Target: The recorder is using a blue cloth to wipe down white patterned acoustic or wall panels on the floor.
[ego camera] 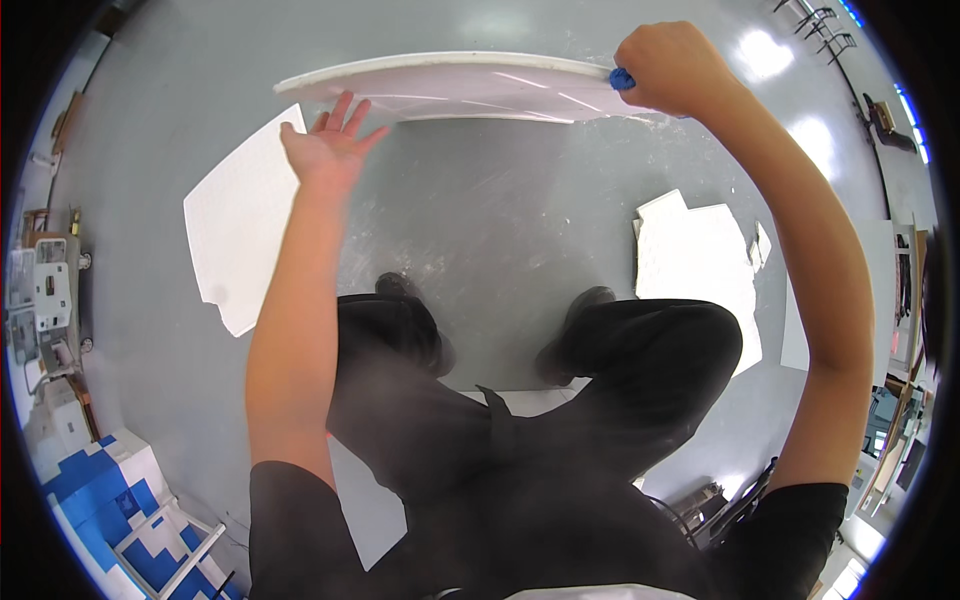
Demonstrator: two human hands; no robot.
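Note:
A large white panel (487, 79) stands on edge on the floor in front of me, with pale streaks across its near face. My right hand (671, 71) is closed around a small blue object (621, 79) at the panel's right end. Most of that object is hidden in the fist, so its kind is unclear. My left hand (330, 146) is at the panel's left end, fingers spread and holding nothing. Whether its fingertips touch the panel cannot be told. Beneath the left hand and forearm lies a flat white sheet (240, 225) with a notched lower corner.
Broken white sheet pieces (690, 255) lie by my right knee. White crumbs dot the grey floor (480, 210). A wheeled cart (52, 285) stands at the far left. A blue-and-white block (105, 487) and a white frame (172, 555) are at lower left. Chairs (821, 30) stand at upper right.

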